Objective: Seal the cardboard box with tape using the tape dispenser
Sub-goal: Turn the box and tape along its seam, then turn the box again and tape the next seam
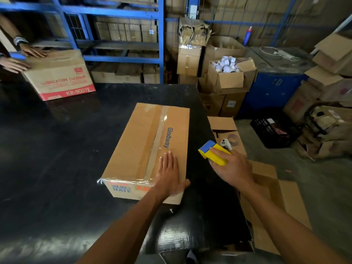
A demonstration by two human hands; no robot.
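A closed cardboard box [137, 147] printed "Glodway" lies on the black table [57, 159], with clear tape running along its top seam and over its near edge. My left hand [170, 174] rests flat on the box's near right corner, fingers spread, thumb hooked over the side. My right hand [233, 168] is off the table's right edge, to the right of the box, gripping a yellow and blue tape dispenser [212, 152] held in the air, apart from the box.
Another person's hands [24, 58] rest on a red-printed box [62, 77] at the table's far left. Flattened cardboard [266, 191] lies on the floor to the right, with a tape roll [233, 139] on it. A black crate [274, 130], stacked boxes and blue shelving [162, 44] stand behind.
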